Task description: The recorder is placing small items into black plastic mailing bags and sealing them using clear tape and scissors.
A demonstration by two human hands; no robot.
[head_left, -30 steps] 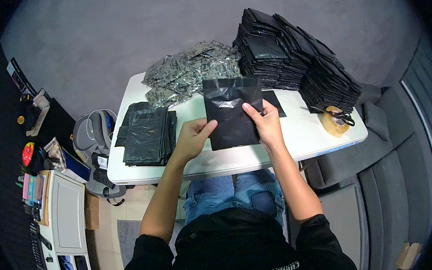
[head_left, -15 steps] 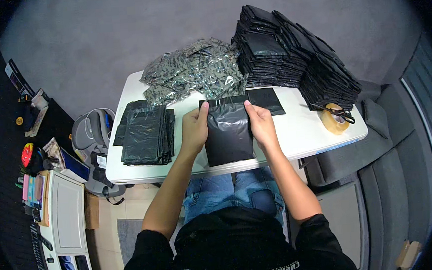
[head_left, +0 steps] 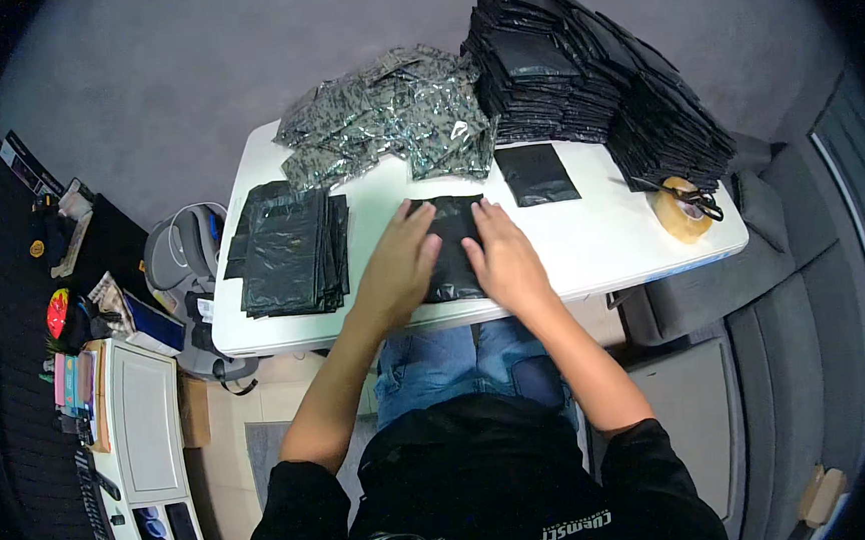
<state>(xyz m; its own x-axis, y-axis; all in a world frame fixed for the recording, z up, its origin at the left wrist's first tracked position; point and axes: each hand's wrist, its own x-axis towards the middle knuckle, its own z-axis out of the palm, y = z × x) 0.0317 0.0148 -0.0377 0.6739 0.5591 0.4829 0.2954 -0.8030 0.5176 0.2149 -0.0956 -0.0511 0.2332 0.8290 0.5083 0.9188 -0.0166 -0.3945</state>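
A black plastic mailing bag [head_left: 455,258] lies flat on the white table [head_left: 378,214] near its front edge, right before me. My left hand [head_left: 404,262] rests on the bag's left side, fingers stretched out. On its right side lies my right hand [head_left: 507,260], palm down with fingers extended. Both hands press on the bag and cover its side edges; neither grips it. To the left is a pile of flat black mailing bags [head_left: 291,255]. One more black packet [head_left: 538,174] lies apart, just beyond my right hand.
Clear packets with grey-green camouflage contents [head_left: 387,118] are heaped at the back. Tall stacks of black parcels [head_left: 580,79] stand at the back right. A roll of tape [head_left: 679,215] with black-handled scissors [head_left: 698,198] sits at the right end. A grey sofa [head_left: 779,346] is beyond.
Both hands have let go of the bag's upper edges and now lie flat on it. The bag has gone from being held up to lying on the table.
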